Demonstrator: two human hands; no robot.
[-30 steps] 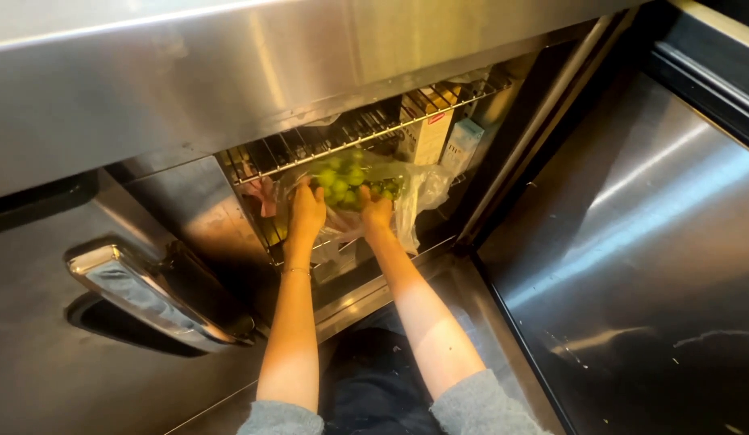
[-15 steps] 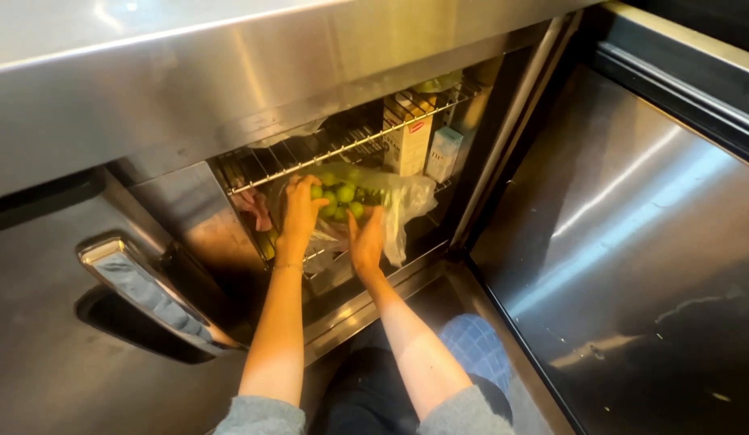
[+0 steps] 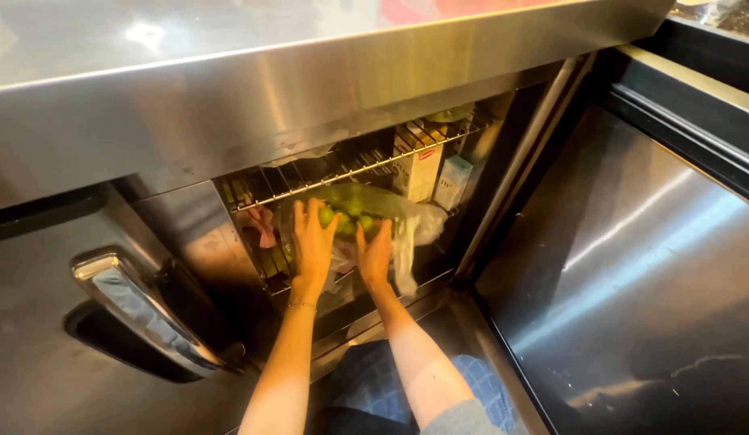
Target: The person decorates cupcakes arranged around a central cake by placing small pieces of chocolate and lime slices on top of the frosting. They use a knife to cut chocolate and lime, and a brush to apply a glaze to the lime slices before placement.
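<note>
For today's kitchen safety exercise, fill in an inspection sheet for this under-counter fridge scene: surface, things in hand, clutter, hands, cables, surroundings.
Surface: steel counter top above the fridge, with glare on it.
Things in hand: clear plastic bag of green fruit, lying under the wire shelf.
Clutter: two cartons at the shelf's right; something pink at the left, too blurred to name.
Hands: left hand and right hand both pressed on the bag; whether they grip it cannot be told.
Cables: nothing seen.
Surroundings: open steel door at right; closed door with handle at left.
</note>
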